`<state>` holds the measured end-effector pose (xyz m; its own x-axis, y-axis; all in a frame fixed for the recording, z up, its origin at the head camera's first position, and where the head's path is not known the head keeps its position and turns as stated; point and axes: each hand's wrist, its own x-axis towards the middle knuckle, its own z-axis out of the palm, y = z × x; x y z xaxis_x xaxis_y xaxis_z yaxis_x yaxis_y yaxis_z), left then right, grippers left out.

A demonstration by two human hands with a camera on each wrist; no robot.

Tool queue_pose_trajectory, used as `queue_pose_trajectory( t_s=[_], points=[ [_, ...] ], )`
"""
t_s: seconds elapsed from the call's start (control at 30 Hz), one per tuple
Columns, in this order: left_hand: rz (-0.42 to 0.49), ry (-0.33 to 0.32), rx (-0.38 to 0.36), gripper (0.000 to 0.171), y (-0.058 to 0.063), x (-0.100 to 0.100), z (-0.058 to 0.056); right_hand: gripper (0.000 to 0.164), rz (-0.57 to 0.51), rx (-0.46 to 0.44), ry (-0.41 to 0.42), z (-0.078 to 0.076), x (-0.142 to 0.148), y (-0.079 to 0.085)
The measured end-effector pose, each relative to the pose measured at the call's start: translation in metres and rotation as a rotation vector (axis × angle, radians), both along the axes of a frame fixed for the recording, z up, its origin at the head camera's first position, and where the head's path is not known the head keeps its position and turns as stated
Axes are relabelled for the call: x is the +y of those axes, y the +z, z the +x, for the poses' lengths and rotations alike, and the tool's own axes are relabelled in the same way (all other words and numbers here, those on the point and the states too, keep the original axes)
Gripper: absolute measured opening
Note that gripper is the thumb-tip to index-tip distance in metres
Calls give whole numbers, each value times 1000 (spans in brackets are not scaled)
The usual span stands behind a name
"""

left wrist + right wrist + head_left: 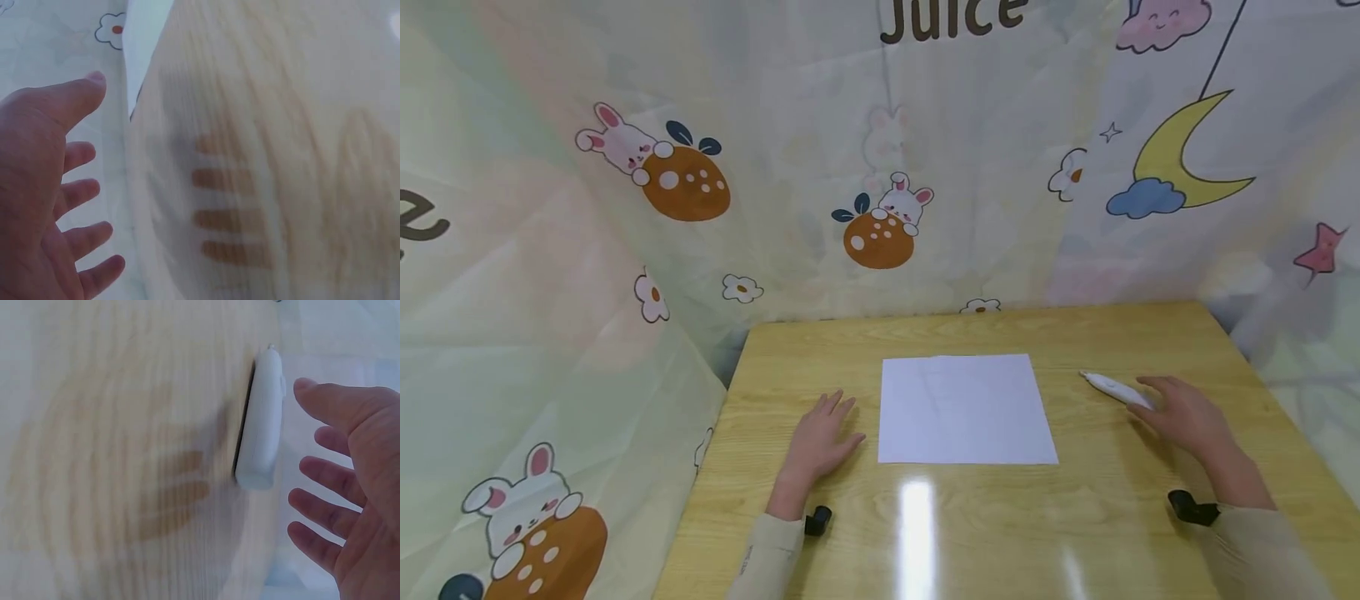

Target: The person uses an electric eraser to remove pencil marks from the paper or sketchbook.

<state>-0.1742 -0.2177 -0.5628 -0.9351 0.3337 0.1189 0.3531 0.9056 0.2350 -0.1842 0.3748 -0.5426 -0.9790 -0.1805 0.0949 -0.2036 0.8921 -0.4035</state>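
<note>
A thick white pen-shaped tool (1116, 389) with a narrow tip lies on the table, its tip toward the far left. Its rounded body (260, 425) also shows in the right wrist view. Just beside its blunt end is my right hand (1191, 417), fingers spread and a little bent, with a visible gap between hand and tool in the right wrist view. A blank white sheet of paper (962, 408) lies flat in the middle. To the left of the sheet my left hand (818, 437) hovers with fingers apart, holding nothing; its shadow falls on the wood in the left wrist view.
The wooden table (1000, 525) has a glossy top with light reflections near its front. A printed cloth (790, 167) with rabbits, flowers and a moon hangs behind the table and along its sides. Each wrist carries a small black camera mount (1192, 507).
</note>
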Motion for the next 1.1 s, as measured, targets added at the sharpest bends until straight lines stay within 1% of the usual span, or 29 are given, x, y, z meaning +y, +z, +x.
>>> queue_pose_trajectory(
  t_s=[0.07,0.17,0.23,0.37,0.47,0.6,0.73,0.83,1.0,1.1],
  points=[
    [13,-34,15,63,0,5,-2,61,-11,-17,-6,-3,-1,-2],
    [8,-53,-1,60,0,15,-6,62,-23,-42,-6,-8,-6,-5],
    [-16,-58,-17,60,1,23,-11,62,-33,-53,-1,-12,-10,-6],
    [-46,-86,-39,60,8,42,-24,63,-48,-73,-4,-18,-18,-7],
    [-46,-118,-47,61,13,57,-31,64,-50,-104,-24,-20,-21,-11],
    [-43,-141,-57,60,16,72,-37,63,-50,-116,-44,-19,-20,-17],
    [-31,-144,-73,60,16,85,-40,61,-53,-83,-51,-18,-20,-18],
    [-44,-139,-98,60,14,93,-41,59,-58,-48,-60,-18,-21,-18],
    [-63,-121,-123,61,3,103,-38,52,-57,-9,-76,-20,-22,-22],
    [-62,-124,-127,63,1,107,-37,47,-55,0,-86,-23,-21,-25]
  ],
)
